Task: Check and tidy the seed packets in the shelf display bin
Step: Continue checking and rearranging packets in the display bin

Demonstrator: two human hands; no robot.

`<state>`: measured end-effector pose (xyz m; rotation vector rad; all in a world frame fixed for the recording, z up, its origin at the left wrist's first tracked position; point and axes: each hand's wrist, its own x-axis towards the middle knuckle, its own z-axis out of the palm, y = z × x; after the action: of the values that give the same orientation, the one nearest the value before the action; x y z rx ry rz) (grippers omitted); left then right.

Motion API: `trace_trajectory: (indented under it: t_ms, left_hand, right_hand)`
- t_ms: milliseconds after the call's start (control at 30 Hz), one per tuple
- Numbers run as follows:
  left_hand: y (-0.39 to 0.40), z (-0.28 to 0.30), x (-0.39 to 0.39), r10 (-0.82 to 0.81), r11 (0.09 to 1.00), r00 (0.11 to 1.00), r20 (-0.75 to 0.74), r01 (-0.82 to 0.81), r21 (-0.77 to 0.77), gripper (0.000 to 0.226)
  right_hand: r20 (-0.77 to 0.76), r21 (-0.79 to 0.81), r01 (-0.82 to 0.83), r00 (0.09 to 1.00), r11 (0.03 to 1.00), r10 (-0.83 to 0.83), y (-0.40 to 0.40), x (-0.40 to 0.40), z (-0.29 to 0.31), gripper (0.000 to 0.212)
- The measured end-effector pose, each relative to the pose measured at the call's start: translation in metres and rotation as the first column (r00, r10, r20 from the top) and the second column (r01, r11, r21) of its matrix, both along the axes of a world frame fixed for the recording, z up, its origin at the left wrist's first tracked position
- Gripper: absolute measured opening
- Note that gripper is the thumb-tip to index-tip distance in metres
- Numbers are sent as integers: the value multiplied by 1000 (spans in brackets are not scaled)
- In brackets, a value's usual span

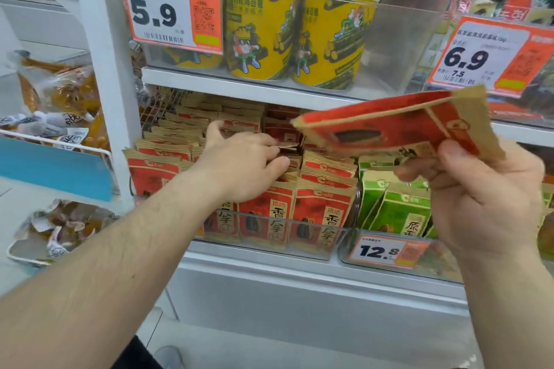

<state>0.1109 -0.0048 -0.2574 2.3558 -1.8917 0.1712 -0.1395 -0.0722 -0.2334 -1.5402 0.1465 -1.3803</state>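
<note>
Rows of red and kraft-brown seed packets [322, 213] stand upright in a clear display bin [335, 244] on the lower shelf. My left hand [242, 165] reaches into the middle rows, its fingers pushed down between the packet tops and curled on one of them. My right hand [482, 198] holds one red seed packet [386, 129] lifted out of the bin, pinched at its lower right corner and tilted nearly flat in front of the shelf.
Green seed packets [395, 213] fill the neighbouring bin on the right, behind a 12.8 price tag [386, 250]. Yellow canisters [329, 36] stand on the shelf above. Wire baskets of wrapped snacks [60, 120] hang at the left.
</note>
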Motion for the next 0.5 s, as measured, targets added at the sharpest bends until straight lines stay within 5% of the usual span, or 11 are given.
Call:
trace_trajectory:
  t_ms: [233,500]
  left_hand:
    - [0,4,-2,-12,999,1000,-12,12,30,57]
    - [3,4,-3,-25,1000,1000,-19,25,9,55]
  right_hand:
    - [-314,-235,99,934,967,-172,-1,40,-4,29]
    - [-650,-396,103,670,912,-358,-31,87,-5,29]
